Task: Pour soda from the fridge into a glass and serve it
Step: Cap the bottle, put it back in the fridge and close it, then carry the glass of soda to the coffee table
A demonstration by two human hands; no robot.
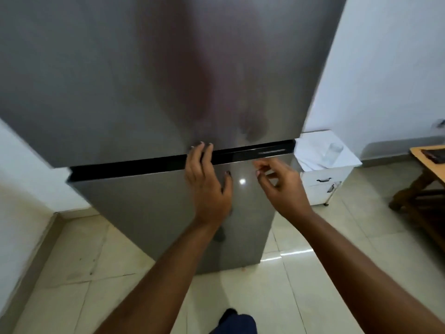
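While both doors stay closed, the upright fridge (154, 75) faces the person, long axis vertical. Left hand (204, 186) spread flat against its black seam (130, 166); right hand (279, 184), beside it, loosely curled, empty.

1. We face the closed fridge (168, 75), whose steel doors block the whole way ahead.
2. We find the only gap there in the black handle strip (149, 163) between upper and lower door.
3. To our right the white cabinet (330, 177) stands just beside the fridge.
4. Bare tiled floor (337, 237) lies open between cabinet and wooden table (423, 153).
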